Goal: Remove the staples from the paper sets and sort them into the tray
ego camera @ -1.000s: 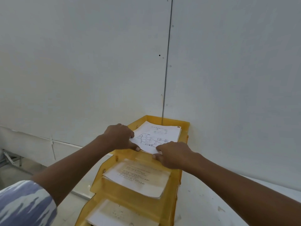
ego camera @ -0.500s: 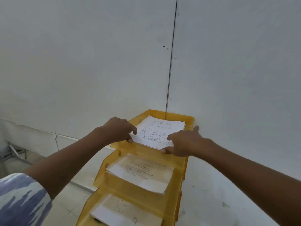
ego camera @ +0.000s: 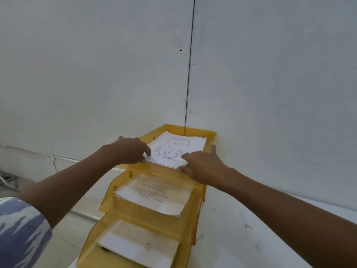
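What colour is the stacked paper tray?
Translucent yellow-orange tray, clearest in the head view.

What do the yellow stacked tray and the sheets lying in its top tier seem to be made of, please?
The tray looks like translucent, glossy amber plastic: papers in the lower tiers show dimly through its walls. The top sheets look like plain matte white paper with a black line drawing, a thin stack that both hands touch at its near edge.

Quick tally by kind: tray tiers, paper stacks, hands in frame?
Tray tiers: 3 (top, middle, bottom)
Paper stacks: 3 (top, middle, bottom)
Hands: 2 (left hand, right hand)
Total: 8
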### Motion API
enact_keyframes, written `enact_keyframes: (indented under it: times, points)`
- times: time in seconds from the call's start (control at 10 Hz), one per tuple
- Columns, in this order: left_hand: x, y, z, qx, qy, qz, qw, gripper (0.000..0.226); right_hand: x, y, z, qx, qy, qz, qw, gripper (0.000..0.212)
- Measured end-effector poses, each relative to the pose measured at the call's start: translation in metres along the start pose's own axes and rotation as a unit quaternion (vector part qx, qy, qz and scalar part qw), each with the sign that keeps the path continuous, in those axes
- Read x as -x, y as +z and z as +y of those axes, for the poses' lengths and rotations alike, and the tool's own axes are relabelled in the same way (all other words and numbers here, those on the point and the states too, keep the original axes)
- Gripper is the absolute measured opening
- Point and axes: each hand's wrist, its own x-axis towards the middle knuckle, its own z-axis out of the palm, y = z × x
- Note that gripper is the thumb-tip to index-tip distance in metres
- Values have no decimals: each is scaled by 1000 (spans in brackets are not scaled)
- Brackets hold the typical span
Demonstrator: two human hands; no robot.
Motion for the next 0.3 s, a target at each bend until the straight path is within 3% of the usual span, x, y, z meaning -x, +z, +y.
enact_keyframes:
  times: [0.2,0.3]
  points:
    - [20,-15,19,55,32,99,993,32,40,-26,42,-85,-12,186,979,41]
    - [24,-21,51,143,78,189,968,26,68,-25,80,-129,39,225,965,33]
